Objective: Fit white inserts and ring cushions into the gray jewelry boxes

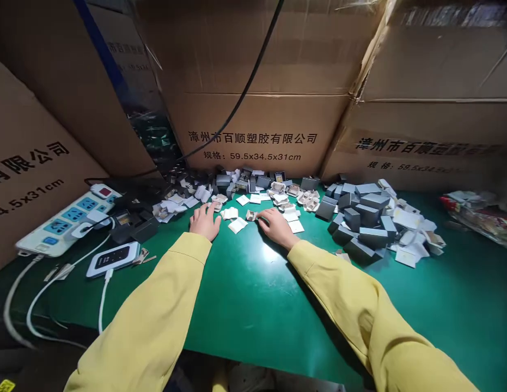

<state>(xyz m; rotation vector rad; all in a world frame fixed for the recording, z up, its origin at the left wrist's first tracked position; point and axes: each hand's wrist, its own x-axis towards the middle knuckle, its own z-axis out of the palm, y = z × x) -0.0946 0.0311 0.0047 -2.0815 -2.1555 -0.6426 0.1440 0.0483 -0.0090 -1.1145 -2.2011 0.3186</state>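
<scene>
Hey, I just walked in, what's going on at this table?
A person in yellow sleeves is handling small pieces on a green table. The right hand is at a small pale tray; the left hand rests near white pieces. Grey pieces are heaped to the right.

I saw open room inward from the green surface's near edge, between the yellow sleeves; small white pieces obstructed beyond, grey boxes rightward, and cardboard cartons walled the far edge.

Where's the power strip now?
In the head view, the power strip is on the far left, left of the left hand and just beyond the dark-panelled white device.
</scene>
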